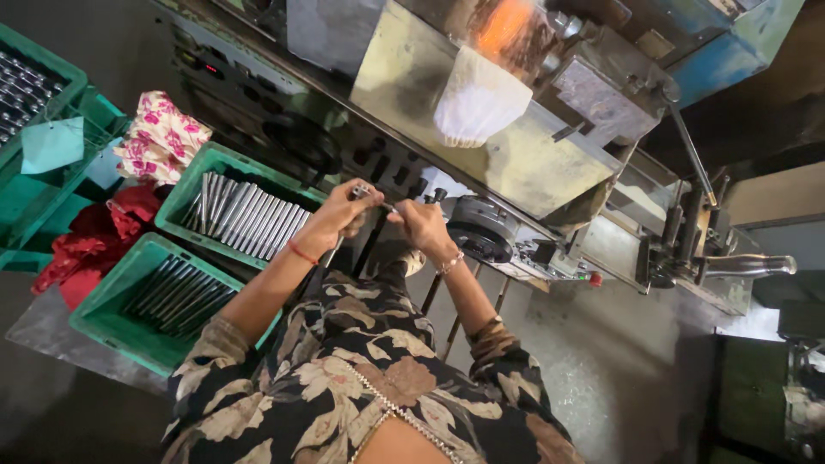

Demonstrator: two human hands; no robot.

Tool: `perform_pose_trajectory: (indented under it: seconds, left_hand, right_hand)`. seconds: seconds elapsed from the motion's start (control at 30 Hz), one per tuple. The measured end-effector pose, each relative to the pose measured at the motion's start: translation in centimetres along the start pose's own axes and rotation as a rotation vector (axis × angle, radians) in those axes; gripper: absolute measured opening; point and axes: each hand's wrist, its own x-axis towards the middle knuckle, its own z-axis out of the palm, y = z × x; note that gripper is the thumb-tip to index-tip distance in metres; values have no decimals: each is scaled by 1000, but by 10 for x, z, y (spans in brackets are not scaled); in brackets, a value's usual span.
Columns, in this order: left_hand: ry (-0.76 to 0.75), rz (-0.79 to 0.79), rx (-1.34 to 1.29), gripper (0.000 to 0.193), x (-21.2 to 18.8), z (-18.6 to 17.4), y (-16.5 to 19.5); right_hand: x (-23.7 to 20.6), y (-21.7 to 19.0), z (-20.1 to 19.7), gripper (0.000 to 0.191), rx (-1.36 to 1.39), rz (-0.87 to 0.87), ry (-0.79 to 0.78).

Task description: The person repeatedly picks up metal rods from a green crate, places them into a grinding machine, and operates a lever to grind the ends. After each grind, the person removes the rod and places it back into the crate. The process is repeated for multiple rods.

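At twelve o'clock, my left hand and right hand pinch one small metal rod between them, fingers closed.

Two crates of rods sit left of centre, one below the other. A third crate lies upper left. The machine spans the upper right.

three green crates, two hands
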Motion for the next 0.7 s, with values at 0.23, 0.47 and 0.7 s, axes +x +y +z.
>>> perform_pose_trajectory:
  seconds: [0.23, 0.47, 0.7]
  left_hand:
    - [63, 368, 186, 17, -12, 25, -15]
    - [92, 565, 293, 21, -12, 46, -31]
    - [26, 571, 367, 20, -14, 63, -28]
  right_hand:
    - [14, -19, -30, 25, -65, -198, 65]
    - [-2, -8, -49, 28, -118, -283, 13]
    - [-27, -11, -49, 27, -65, -158, 125]
